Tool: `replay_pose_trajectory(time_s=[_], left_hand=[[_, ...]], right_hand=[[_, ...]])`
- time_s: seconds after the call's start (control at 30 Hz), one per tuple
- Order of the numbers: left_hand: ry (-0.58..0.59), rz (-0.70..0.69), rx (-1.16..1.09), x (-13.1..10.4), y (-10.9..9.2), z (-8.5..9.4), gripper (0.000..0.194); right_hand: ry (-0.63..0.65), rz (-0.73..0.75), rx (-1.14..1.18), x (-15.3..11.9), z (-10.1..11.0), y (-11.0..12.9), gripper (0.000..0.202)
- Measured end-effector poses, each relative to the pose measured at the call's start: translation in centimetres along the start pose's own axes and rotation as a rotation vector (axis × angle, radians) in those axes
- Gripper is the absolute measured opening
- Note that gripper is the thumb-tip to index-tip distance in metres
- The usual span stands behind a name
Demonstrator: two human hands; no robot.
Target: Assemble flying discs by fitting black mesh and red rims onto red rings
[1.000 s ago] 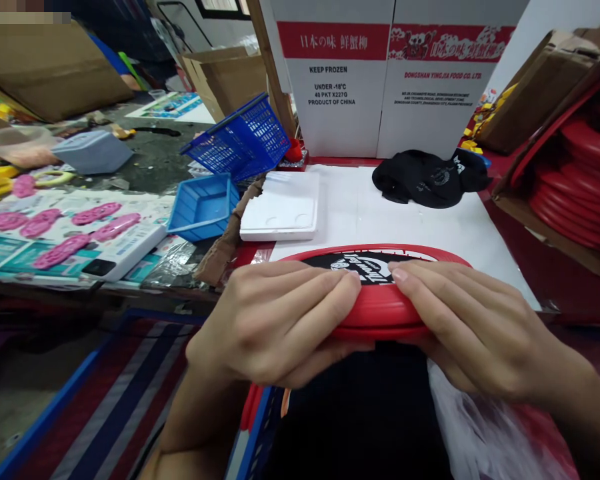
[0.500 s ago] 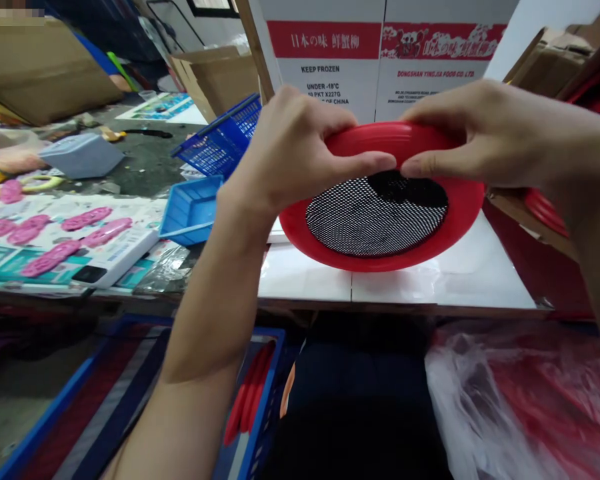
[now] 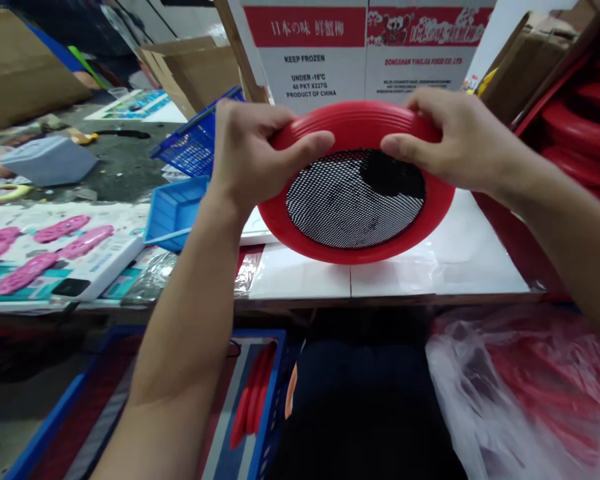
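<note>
A round red plastic ring with black mesh across its middle, like a frisbee (image 3: 340, 255), is held up over the white part of the table, tilted toward me. My left hand (image 3: 270, 150) is closed on its upper left rim, thumb on the near face and fingers behind. On the upper right rim my right hand (image 3: 445, 140) grips the same way, its thumb near the mesh edge. A dark patch shows on the mesh's upper right. The fingers behind the rim are mostly hidden.
A white printed carton (image 3: 305, 73) stands behind. On the left are a light blue tray (image 3: 175, 207), a blue basket (image 3: 193, 137) and pink pieces (image 3: 63, 228). Stacked red rings (image 3: 580, 127) are at right. Below are a blue crate (image 3: 273, 400) and a plastic bag (image 3: 470, 393).
My hands have moved apart along the rim, the left one to the left. More of the red upper rim shows between the thumbs. The view has shifted slightly.
</note>
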State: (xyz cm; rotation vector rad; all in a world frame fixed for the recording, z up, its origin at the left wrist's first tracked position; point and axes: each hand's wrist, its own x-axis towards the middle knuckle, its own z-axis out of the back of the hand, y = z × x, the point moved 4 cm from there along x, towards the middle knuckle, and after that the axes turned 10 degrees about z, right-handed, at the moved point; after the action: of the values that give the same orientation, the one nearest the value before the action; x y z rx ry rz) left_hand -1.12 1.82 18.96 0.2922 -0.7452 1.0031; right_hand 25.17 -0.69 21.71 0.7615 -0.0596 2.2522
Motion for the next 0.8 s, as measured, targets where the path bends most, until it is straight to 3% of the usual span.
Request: replay_pose_trajectory(time_s=[0.07,0.13,0.27,0.43,0.67,0.8], left_hand=[[-0.031,0.13,-0.097,-1.2,1.2,-1.3,0.069],[-0.076,0.229,-0.331,-1.9,2.0,-2.8,0.071],[-0.089,0.322,-0.653,-0.6,2.0,-4.8,0.065],[-0.108,0.235,-0.517,2.4,0.0,-4.7,0.066],[-0.09,0.055,-0.46,3.1,-1.3,-4.4,0.056],[-0.024,0.107,-0.532,3.6,-1.5,-4.3,0.051]], right_hand=[[-0.085,-0.04,0.017,-1.8,-1.0,-1.9,0.058],[-0.194,-0.053,0.044,-2.8,-1.9,-3.8,0.057],[-0.357,-0.031,-0.021,-2.2,-2.8,-5.7,0.063],[-0.353,-0.086,-0.144,1.1,-1.6,-5.2,0.071],[-0.416,-0.162,-0.259,2.8,-1.0,-4.7,0.063],[-0.413,-0.269,-0.236,3.2,-1.4,-5.6,0.065]])
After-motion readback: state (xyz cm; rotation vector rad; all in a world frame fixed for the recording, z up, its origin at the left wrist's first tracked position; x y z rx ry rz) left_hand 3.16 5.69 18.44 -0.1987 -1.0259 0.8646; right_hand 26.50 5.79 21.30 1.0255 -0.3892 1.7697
